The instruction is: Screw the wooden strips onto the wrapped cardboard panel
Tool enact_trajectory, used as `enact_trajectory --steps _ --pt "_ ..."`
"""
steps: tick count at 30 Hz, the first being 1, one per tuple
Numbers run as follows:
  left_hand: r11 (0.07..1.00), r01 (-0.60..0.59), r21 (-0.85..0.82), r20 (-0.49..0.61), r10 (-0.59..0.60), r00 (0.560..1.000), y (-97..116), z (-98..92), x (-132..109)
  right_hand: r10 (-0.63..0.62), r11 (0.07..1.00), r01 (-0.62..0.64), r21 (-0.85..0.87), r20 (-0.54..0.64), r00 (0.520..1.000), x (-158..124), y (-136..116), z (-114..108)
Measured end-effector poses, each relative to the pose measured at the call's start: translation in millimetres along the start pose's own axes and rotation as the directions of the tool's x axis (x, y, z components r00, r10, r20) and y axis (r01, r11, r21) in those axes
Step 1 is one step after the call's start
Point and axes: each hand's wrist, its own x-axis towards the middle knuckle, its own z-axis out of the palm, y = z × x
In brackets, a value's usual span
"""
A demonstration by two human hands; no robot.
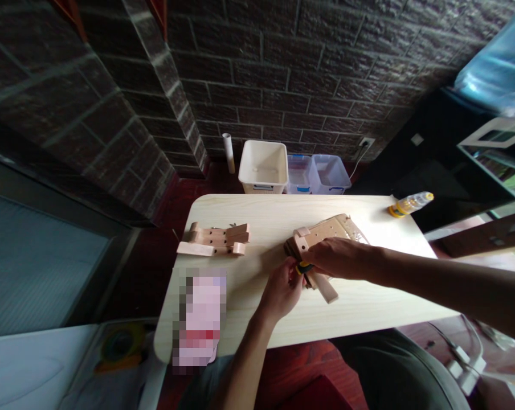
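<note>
My right hand (340,257) is closed around a screwdriver (303,267) with a yellow and black handle. Close beside it, my left hand (282,287) is pinched at the edge of a curved wooden piece (301,244); what its fingertips hold is hidden. That wooden piece stands at the near left end of a flat brown board (332,229) with small holes along it. A wooden strip (326,289) juts out below my right hand. To the left lie several similar shaped wooden pieces (212,236) with dark holes, set together.
On the pale table (257,210), a clear bottle-shaped container with a yellow base (409,205) stands at the back right. A blurred-out pink item (204,310) lies at the left front. A cream bin (264,165) and clear plastic boxes (330,171) stand behind the table.
</note>
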Motion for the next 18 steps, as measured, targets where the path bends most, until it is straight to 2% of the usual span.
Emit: enact_trajectory --steps 4,8,11,18 --pt "0.999 -0.012 0.045 -0.003 0.012 1.0 3.4 -4.0 0.4 -0.001 1.0 0.001 -0.02 -0.027 1.0 -2.5 -1.0 -0.2" --pt "0.994 -0.078 0.074 -0.072 0.084 0.994 7.5 -9.6 -1.0 0.01 1.0 -0.01 0.006 -0.026 1.0 -4.3 0.2 -2.8" --pt "0.993 -0.083 0.079 -0.11 0.091 0.99 7.9 -11.4 -2.0 0.018 0.999 -0.018 0.026 -0.028 0.999 -6.0 2.1 -3.7" --pt "0.996 -0.093 0.007 -0.119 0.093 0.988 1.9 -7.6 0.0 0.013 0.999 -0.011 0.03 -0.06 0.998 -9.2 5.5 -3.1"
